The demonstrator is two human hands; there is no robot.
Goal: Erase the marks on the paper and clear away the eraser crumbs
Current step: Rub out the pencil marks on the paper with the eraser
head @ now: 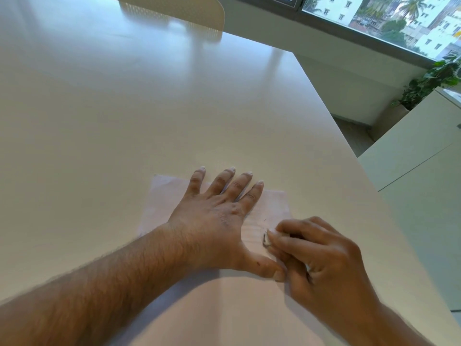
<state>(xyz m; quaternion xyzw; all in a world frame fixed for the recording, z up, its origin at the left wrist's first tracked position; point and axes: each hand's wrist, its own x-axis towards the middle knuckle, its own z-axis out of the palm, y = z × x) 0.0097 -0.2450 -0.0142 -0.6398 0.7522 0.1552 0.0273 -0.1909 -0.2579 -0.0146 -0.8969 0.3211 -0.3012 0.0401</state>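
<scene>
Left hand [214,218] flat, fingers spread, pinning thin paper [272,208]; right hand [321,260] pinches small smudged eraser [266,239] against sheet.

Paper [159,203]: pale sheet, flat under left hand [214,221]. Eraser [267,239]: small, whitish, dark-smudged, pinched in right hand [321,260] fingertips, touching paper.

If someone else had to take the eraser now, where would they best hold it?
Probably by the eraser's exposed left end, coming from the left over the paper. The right hand covers the rest, and only that grubby tip shows.
</scene>
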